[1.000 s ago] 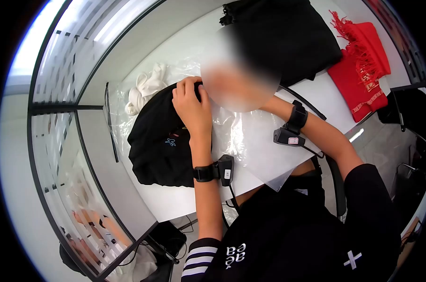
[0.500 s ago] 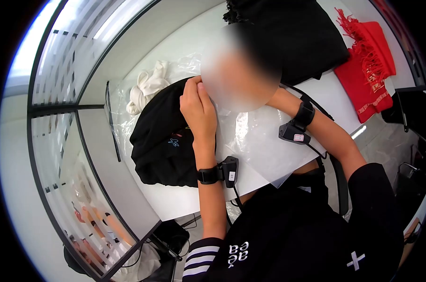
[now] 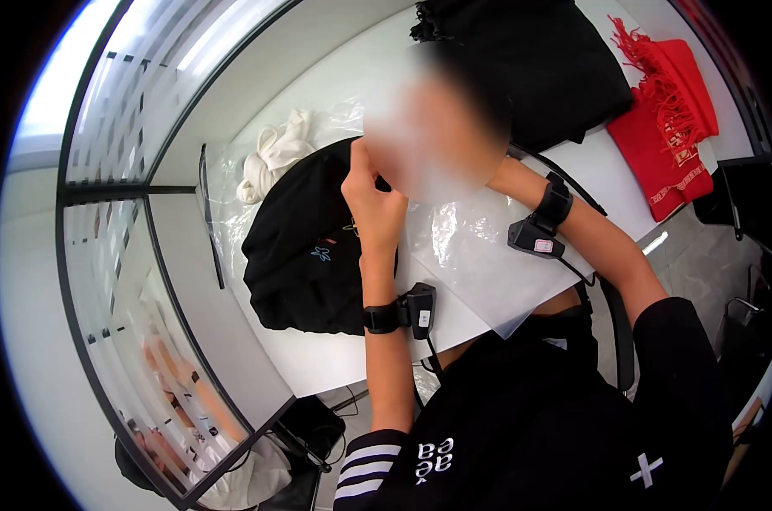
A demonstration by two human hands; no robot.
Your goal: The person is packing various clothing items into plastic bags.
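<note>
My left hand [image 3: 374, 203] is beside the right edge of a black cloth item [image 3: 305, 247] with small coloured embroidery. Its fingers look bent and closed, but their tips run into a blurred patch, so what they hold is hidden. Only the wrist end of my right hand [image 3: 504, 177] shows; the same blur covers its fingers. Clear plastic film [image 3: 475, 255] lies on the white table [image 3: 305, 366] below and between both hands. Each wrist wears a black strap with a small device.
Folded black fabric [image 3: 556, 77] with fringe lies at the far side, and a red fringed scarf [image 3: 671, 128] at the right. White cloth [image 3: 275, 157] is at the back left. A black-framed glass partition [image 3: 160, 298] borders the left. Cables hang from the wrist devices.
My left hand has shifted slightly right, and its index finger and thumb are now more spread apart at the base. The black cloth item has moved a little right in view.
</note>
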